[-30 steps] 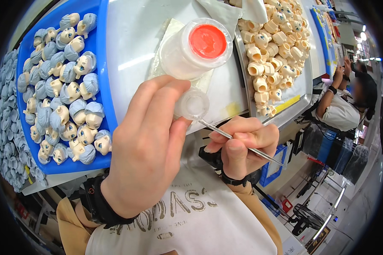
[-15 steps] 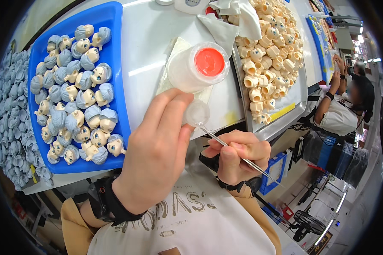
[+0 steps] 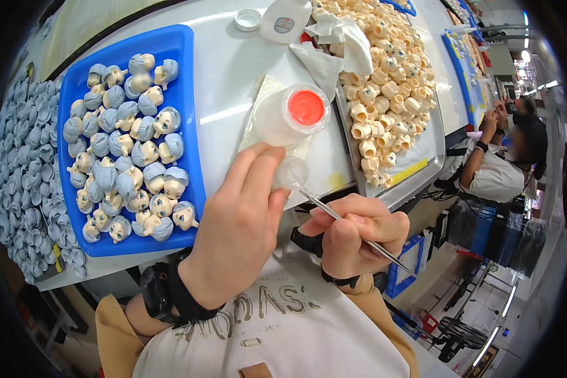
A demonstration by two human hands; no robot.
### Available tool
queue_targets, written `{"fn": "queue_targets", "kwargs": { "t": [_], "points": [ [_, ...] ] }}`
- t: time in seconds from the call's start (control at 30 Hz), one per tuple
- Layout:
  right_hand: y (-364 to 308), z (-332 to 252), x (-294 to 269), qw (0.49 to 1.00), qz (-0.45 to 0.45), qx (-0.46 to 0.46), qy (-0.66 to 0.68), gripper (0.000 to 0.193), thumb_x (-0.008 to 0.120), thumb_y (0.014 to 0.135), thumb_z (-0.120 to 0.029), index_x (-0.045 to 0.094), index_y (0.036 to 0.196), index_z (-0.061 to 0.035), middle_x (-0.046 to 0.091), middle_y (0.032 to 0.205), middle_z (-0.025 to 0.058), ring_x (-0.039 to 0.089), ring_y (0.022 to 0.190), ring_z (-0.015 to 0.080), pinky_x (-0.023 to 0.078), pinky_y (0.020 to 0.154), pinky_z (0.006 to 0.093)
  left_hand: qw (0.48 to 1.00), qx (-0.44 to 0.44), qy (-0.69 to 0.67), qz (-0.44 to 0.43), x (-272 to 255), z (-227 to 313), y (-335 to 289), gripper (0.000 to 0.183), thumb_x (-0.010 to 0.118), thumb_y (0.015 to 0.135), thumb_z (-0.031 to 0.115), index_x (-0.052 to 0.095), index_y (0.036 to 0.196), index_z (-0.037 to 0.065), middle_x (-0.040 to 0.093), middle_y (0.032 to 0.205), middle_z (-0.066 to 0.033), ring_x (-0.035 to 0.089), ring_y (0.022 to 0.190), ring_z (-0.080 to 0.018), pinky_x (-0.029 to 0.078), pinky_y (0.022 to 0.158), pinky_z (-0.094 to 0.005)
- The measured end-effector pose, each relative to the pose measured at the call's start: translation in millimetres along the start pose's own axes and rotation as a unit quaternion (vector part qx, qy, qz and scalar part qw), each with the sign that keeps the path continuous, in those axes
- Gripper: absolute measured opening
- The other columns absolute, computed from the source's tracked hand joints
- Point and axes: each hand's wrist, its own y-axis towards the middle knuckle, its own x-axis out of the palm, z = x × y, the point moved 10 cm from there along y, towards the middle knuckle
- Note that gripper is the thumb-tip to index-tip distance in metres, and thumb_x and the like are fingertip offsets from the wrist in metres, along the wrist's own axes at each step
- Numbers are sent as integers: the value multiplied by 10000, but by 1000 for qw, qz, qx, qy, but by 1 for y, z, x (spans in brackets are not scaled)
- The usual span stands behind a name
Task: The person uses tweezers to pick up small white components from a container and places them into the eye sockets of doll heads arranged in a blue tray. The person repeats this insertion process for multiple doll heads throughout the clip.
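Observation:
My left hand (image 3: pixel 233 223) is closed on a small clear round cup (image 3: pixel 294 170), pinching its left side between thumb and fingers. In my right hand (image 3: pixel 362 236) is a thin metal rod-like tool (image 3: pixel 385 254), slanted with its tip at the little cup's near rim. Whether the tip touches anything inside cannot be made out. Just beyond the small cup stands a larger translucent white cup (image 3: pixel 272 120) with a red-orange round surface (image 3: pixel 306 107) at its top. It rests on a pale flat pad (image 3: pixel 268 85).
At left, a blue tray (image 3: pixel 198 214) holds doll heads with blue-grey hair; many blue-grey hair pieces (image 3: pixel 25 183) lie beyond it. A metal tray (image 3: pixel 416 176) at right holds beige head parts (image 3: pixel 390 88). White cloths (image 3: pixel 324 60), a white bottle (image 3: pixel 285 20) and a co-worker (image 3: pixel 501 164) are farther off.
The view has shifted a little, so the trays sit lower in it. Both hands keep their hold on the small cup and the metal tool, with little visible movement.

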Motion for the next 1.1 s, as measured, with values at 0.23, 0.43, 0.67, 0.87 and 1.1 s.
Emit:
{"fn": "queue_targets", "kwargs": {
  "t": [0.23,0.43,0.67,0.87,1.1],
  "points": [
    [3,-2,-12,999,35,-35,-18,259,580,810,76,415,977,-31,609,813,219,657,602,220,558,511,288,1000,13,0,19,-2,1,0,378,568,761,-96,488,1128,-51,513,1134,-192,602,752,-245,498,630,-300],
    [10,-5,-18,992,81,-81,-55,209,561,835,52,407,961,-9,605,801,220,645,560,205,545,487,266,1000,19,5,24,-4,3,0,360,565,761,-95,497,1112,-55,523,1114,-196,602,775,-276,504,632,-306],
    [7,-15,-37,980,152,-107,-70,186,539,852,31,369,917,-11,600,772,232,623,515,192,518,446,255,999,29,8,31,-5,4,-1,349,560,764,-89,502,1107,-58,526,1108,-199,602,818,-301,511,644,-311],
    [4,-16,-34,995,93,-41,17,224,563,825,24,365,914,-35,587,726,201,596,513,193,516,452,285,1000,9,-18,13,-3,0,0,430,548,767,-92,451,1182,-42,525,1122,-201,611,823,-251,514,653,-300],
    [5,-6,-9,985,-64,30,154,248,648,746,71,479,910,-7,618,733,198,623,575,217,513,491,308,980,-20,-184,68,-48,13,-22,509,503,821,-66,301,1288,-41,450,1224,-189,560,756,-121,465,643,-208]
  ]
}}
